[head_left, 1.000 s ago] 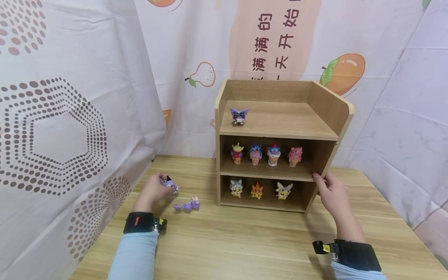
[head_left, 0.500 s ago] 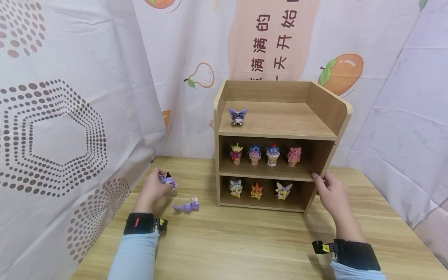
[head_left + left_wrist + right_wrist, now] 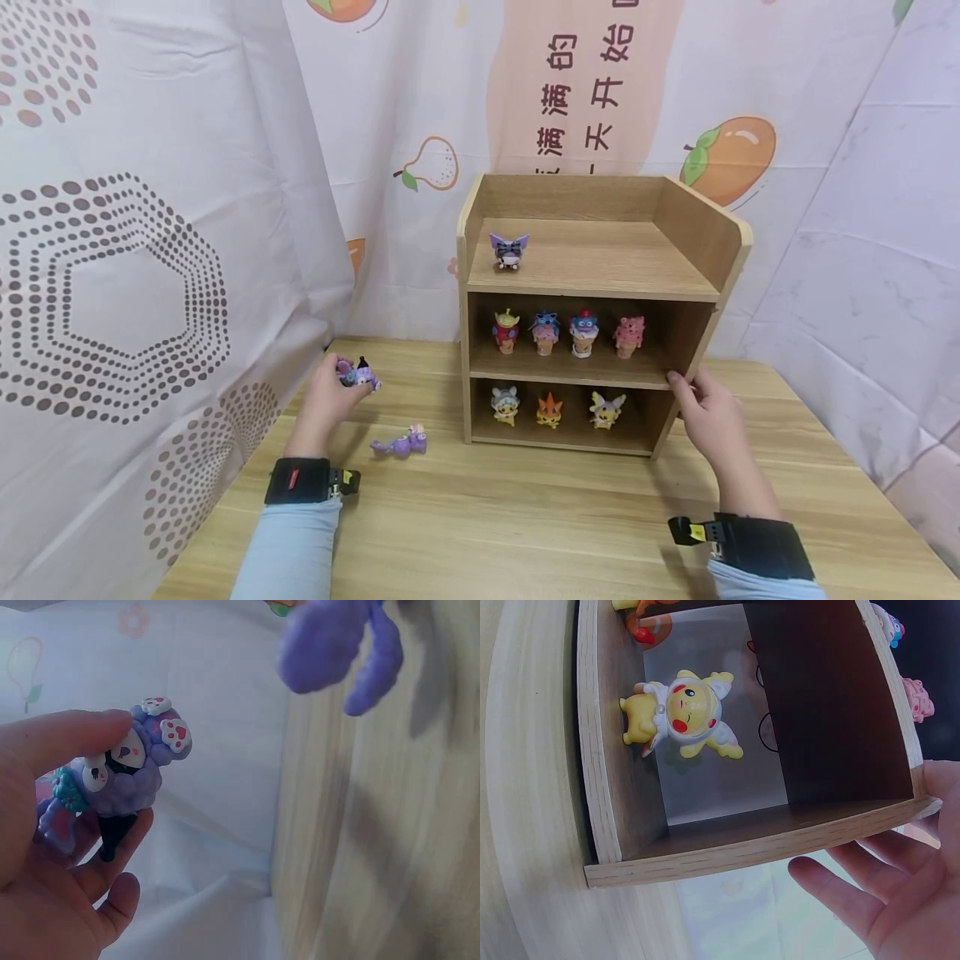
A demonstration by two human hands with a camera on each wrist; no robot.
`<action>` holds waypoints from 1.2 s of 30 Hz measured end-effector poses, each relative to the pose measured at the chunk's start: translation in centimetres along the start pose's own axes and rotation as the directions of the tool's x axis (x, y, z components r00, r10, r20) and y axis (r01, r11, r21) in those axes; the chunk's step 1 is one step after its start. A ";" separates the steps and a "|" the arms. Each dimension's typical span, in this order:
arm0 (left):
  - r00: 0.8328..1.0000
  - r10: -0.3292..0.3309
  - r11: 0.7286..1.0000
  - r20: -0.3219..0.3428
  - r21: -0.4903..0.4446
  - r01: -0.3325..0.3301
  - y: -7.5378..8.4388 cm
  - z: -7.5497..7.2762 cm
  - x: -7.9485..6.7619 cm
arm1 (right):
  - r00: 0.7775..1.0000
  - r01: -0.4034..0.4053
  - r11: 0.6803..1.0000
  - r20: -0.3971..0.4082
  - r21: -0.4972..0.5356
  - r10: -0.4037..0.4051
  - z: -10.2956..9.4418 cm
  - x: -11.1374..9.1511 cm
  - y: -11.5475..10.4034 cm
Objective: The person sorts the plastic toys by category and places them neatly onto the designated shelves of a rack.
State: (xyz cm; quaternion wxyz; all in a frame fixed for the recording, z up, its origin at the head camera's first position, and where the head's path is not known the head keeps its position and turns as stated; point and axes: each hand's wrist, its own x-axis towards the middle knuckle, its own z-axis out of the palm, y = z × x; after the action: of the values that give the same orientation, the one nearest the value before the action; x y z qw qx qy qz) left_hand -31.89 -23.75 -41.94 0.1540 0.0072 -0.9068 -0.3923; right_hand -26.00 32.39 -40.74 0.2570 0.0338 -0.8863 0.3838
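Observation:
My left hand (image 3: pixel 324 402) pinches a small purple figurine (image 3: pixel 131 784) between thumb and fingers at the table's left side. The figurine has white paws with pink pads, a teal collar and a black pointed part. Another purple figurine (image 3: pixel 405 442) lies on the table just in front of that hand; part of it shows blurred in the left wrist view. At the right, my right hand (image 3: pixel 712 421) grips the side panel of a wooden shelf (image 3: pixel 592 293). Its thumb is on the front edge, while the fingers lie along the outer side.
A purple-eared figurine (image 3: pixel 509 252) stands on the shelf's top. Several ice-cream-cone figurines, one of them pink (image 3: pixel 629 336), fill the middle level. Below are a grey-hooded figurine (image 3: pixel 506 405), an orange one (image 3: pixel 549 410) and a yellow one with a white hood (image 3: pixel 690 712). Printed curtains (image 3: pixel 405 250) hang behind.
My left hand has risen slightly with the purple figurine, which has turned a little in its fingers. The right hand keeps its place on the shelf.

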 end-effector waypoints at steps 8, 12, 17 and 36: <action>0.996 0.082 0.996 -0.040 0.046 -0.080 0.9 -0.3 -0.1 | 1.000 0.001 1.000 -0.003 -0.003 -0.001 0.0 0.0 0.0; 0.991 0.118 0.991 -0.058 0.064 -0.114 1.7 -0.5 -0.3 | 1.000 -0.001 1.000 -0.002 -0.012 0.001 0.0 -0.1 -0.1; 0.986 0.142 0.989 -0.092 0.060 -0.136 3.0 -0.7 -0.8 | 1.000 -0.004 1.000 -0.002 -0.017 0.003 -0.1 -0.1 -0.2; 0.940 0.315 0.949 -0.129 0.055 -0.311 6.8 -1.5 -2.4 | 1.000 0.013 1.000 -0.011 -0.019 -0.013 0.0 -0.1 -0.1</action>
State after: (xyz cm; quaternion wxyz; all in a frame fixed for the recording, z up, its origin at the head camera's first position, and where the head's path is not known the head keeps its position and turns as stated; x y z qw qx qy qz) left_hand -28.41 -19.73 -36.79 0.2759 -0.1075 -0.8903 -0.3460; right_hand -25.91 32.31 -40.73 0.2645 0.0349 -0.8882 0.3741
